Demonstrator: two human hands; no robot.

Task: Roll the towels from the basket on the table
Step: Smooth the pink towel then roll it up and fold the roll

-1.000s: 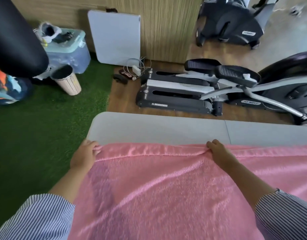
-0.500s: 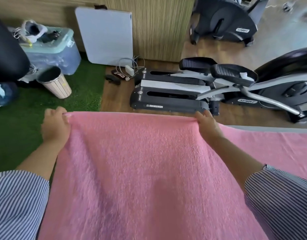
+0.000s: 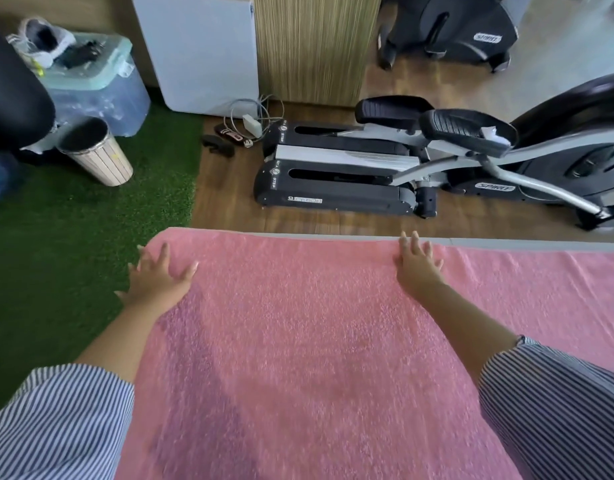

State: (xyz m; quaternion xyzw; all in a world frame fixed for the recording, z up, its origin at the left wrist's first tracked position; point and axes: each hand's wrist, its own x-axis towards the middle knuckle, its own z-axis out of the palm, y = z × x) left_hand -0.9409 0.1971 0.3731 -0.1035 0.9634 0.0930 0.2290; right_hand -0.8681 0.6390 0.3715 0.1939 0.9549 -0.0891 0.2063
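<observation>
A large pink towel (image 3: 298,341) lies spread flat over the grey table (image 3: 540,244), covering nearly all of it up to the far edge. My left hand (image 3: 156,277) lies flat, fingers spread, on the towel's far left corner. My right hand (image 3: 418,263) presses flat on the towel's far edge near the middle, fingers straight. Neither hand holds anything. No basket is in view.
Beyond the table stands an elliptical trainer (image 3: 385,157) on the wooden floor. Green turf (image 3: 73,237) lies to the left with a small slatted bin (image 3: 97,154) and a plastic storage box (image 3: 94,88). A folded white table (image 3: 198,53) leans on the wall.
Both hands pulled the towel's edge away from me to the table's far edge, let go of it and now lie flat on it.
</observation>
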